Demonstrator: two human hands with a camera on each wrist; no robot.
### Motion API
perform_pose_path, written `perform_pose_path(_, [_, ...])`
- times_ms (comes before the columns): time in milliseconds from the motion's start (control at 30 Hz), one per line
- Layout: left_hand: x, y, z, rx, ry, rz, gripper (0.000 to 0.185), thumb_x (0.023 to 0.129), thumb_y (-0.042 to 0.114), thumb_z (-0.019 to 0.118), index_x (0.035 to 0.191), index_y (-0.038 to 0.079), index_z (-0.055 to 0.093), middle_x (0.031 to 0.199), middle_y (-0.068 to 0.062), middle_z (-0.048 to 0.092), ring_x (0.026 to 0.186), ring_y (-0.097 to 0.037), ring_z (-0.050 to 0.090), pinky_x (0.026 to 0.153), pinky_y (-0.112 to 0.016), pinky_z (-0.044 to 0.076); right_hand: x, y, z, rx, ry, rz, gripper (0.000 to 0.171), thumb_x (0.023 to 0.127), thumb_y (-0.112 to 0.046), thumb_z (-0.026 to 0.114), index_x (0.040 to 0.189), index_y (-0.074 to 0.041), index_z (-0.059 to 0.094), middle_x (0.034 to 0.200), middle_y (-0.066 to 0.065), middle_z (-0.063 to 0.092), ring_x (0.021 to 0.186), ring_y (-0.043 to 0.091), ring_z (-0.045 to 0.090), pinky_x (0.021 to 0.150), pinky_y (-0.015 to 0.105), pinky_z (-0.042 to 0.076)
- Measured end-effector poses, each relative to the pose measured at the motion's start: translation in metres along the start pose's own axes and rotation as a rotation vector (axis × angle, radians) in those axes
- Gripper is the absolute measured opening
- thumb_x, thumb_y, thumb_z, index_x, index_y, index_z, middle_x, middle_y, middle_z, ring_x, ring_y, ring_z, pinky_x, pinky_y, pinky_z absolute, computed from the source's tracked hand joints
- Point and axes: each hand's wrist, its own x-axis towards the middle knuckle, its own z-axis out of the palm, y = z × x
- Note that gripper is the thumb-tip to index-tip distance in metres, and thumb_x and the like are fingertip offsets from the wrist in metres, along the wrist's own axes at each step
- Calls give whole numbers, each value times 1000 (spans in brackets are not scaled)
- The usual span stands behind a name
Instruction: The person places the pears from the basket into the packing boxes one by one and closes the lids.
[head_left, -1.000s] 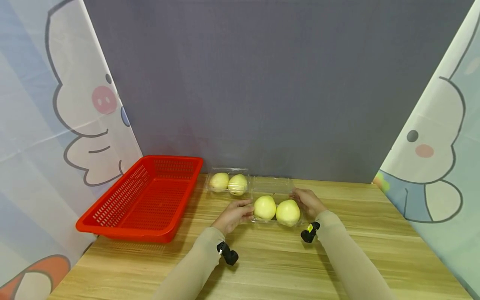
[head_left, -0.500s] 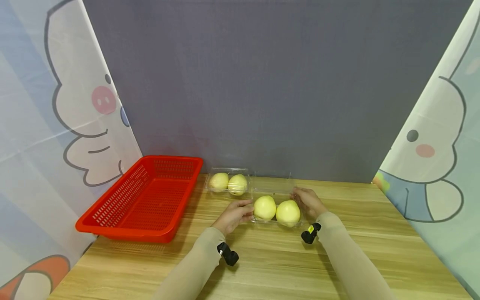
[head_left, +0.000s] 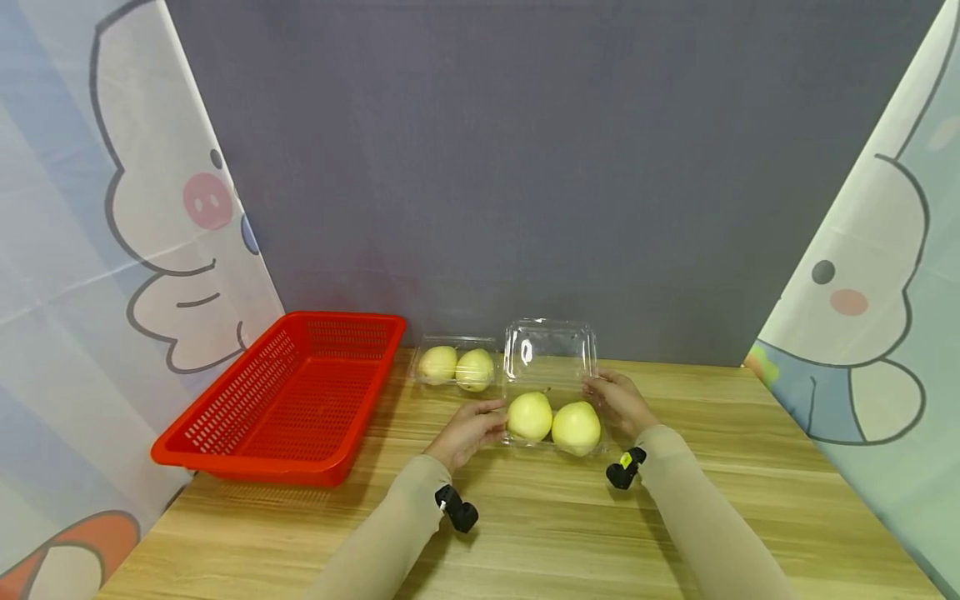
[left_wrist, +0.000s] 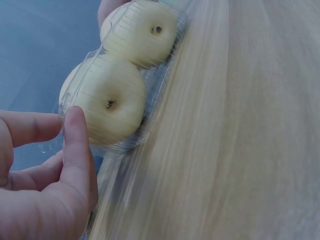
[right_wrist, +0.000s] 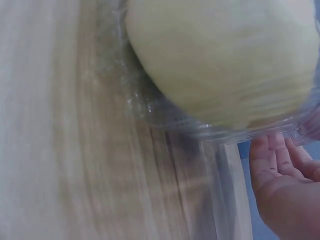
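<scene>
A wooden counter (head_left: 540,533) stands before a grey backdrop (head_left: 540,167), with cartoon-printed curtains (head_left: 112,208) hanging at either side. On the left part of the counter lies a red perforated basket (head_left: 285,400), long and shallow, one short end towards the backdrop. Just right of its far end sits a closed clear box (head_left: 456,365) with two yellow pears inside. In front and to the right of that box, near the middle of the counter, is the clear clamshell box (head_left: 551,417), its base resting on the wood and its hinged lid (head_left: 550,354) raised upright at the far side. Two yellow pears lie side by side in the base: the left pear (head_left: 529,416) and the right pear (head_left: 576,427), touching or nearly so. The left hand (head_left: 471,432) rests at the left end of the base; in the left wrist view its thumb (left_wrist: 75,145) lies straight against the clear wall beside the nearer pear, the fingers loosely extended behind, not gripping. The right hand (head_left: 617,403) is at the right far corner of the box, fingers reaching to the edge where lid meets base; whether they pinch the plastic or only touch it cannot be told, as the right wrist view shows just a palm beside the rim.
</scene>
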Motion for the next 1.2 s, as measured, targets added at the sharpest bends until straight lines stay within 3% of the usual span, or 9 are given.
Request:
perform_pose_path(167, [0, 0, 1, 3, -2, 11, 49, 100, 1, 55, 145, -13, 41, 103, -10, 56, 86, -14, 56, 80, -23, 54, 0, -1, 0, 6, 10, -6, 59, 109, -23, 43, 155, 6, 21, 140, 21, 47, 116, 19, 55, 99, 27, 48])
perform_pose_path(367, [0, 1, 1, 11, 5, 9, 48, 101, 2, 54, 145, -12, 41, 103, -10, 56, 87, -14, 55, 80, -24, 54, 1, -4, -1, 28, -19, -45, 59, 111, -30, 33, 153, 10, 21, 153, 30, 32, 137, 37, 39, 107, 33, 42])
perform_pose_path(633, [0, 0, 1, 1, 13, -1, 48, 101, 1, 55, 145, -12, 42, 103, -10, 56, 86, -14, 56, 82, -24, 54, 1, -5, -5, 17, -35, -58, 60, 111, -37, 32, 158, -2, 22, 154, 25, 32, 134, 34, 39, 105, 30, 43])
perform_pose_path(933, [-1, 0, 1, -2, 12, -7, 49, 101, 2, 55, 146, -12, 41, 105, -10, 56, 88, -15, 55, 82, -25, 54, 1, -3, -7, 32, -30, -88, 57, 111, -35, 27, 156, 0, 28, 150, 26, 38, 124, 31, 48, 92, 22, 49])
perform_pose_path(1067, [-2, 1, 1, -10, 15, -8, 48, 101, 2, 55, 145, -11, 42, 103, -9, 56, 87, -14, 56, 83, -25, 54, -1, -5, -6, 12, -33, -110, 59, 111, -38, 25, 155, 1, 29, 150, 28, 38, 126, 34, 47, 96, 25, 48])
perform_pose_path(1200, [-2, 2, 1, -14, 15, -16, 48, 101, 2, 56, 145, -10, 43, 103, -10, 56, 86, -14, 56, 84, -26, 55, -4, -7, -6, 1, -36, -125, 61, 111, -40, 24, 153, 3, 32, 151, 27, 37, 132, 39, 42, 106, 36, 42])
